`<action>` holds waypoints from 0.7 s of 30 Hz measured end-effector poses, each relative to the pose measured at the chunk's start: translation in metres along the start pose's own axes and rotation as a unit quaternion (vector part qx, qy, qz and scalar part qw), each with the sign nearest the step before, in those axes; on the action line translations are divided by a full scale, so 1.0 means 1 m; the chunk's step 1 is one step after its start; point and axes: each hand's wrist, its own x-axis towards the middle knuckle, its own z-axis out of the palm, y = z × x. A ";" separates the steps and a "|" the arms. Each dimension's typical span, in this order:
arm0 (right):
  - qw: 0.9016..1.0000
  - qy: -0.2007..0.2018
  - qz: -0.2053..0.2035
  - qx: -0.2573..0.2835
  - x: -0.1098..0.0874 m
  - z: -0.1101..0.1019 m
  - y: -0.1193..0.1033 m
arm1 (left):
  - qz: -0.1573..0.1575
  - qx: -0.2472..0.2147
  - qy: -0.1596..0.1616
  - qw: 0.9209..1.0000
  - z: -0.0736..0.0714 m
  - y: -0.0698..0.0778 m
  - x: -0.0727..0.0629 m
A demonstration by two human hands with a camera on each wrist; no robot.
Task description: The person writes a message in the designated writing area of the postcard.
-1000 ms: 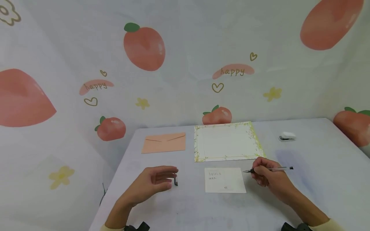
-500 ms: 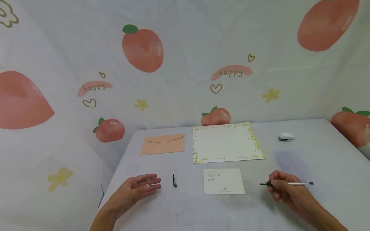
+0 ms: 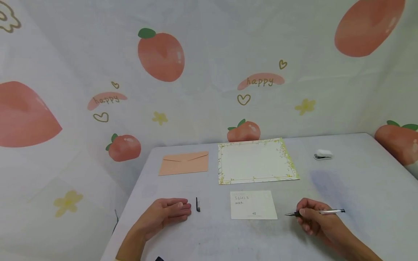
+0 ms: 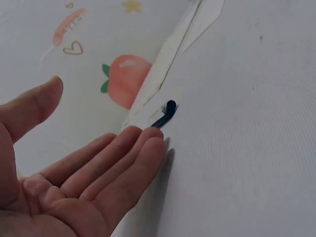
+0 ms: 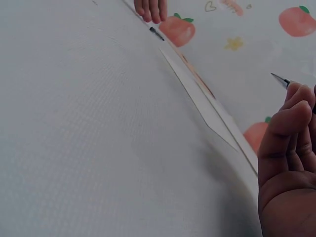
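Note:
My right hand [image 3: 316,220] pinches a pen [image 3: 332,211] with a clear barrel. Its bare tip points left toward a small white card [image 3: 253,206] and stays apart from it. Several short lines of handwriting are on the card. Left of the card, a black-and-clear pen cap [image 3: 197,205] lies on the table. My left hand [image 3: 163,217] is beside the cap, fingers extended and holding nothing. In the left wrist view the cap [image 4: 165,113] shows just beyond the fingertips. The right wrist view catches the metal pen tip [image 5: 280,79] past my fingers.
Behind the cap lies a peach-coloured envelope [image 3: 184,164]. A larger sheet with a floral border [image 3: 256,161] is behind the card. A white stapler [image 3: 323,154] stands at the back right of the white table [image 3: 235,243]. A fruit-printed cloth [image 3: 202,54] hangs behind.
My left hand drew back left from over the pen cap, uncovering it, then came a little nearer again. My right hand moved the pen right and toward me, then slightly back left.

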 end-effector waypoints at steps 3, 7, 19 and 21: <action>1.000 0.003 0.006 -0.001 0.001 0.001 0.001 | -0.005 0.017 0.025 1.000 0.006 0.001 0.007; 1.000 0.010 0.011 -0.008 0.002 0.002 0.003 | -0.008 0.056 0.059 0.997 0.014 0.002 0.017; 0.998 0.041 0.019 -0.046 0.009 0.012 0.007 | 0.025 0.274 0.165 0.947 0.049 0.007 0.039; 0.998 0.045 0.024 -0.048 0.011 0.013 0.008 | 0.037 0.309 0.177 0.934 0.055 0.007 0.042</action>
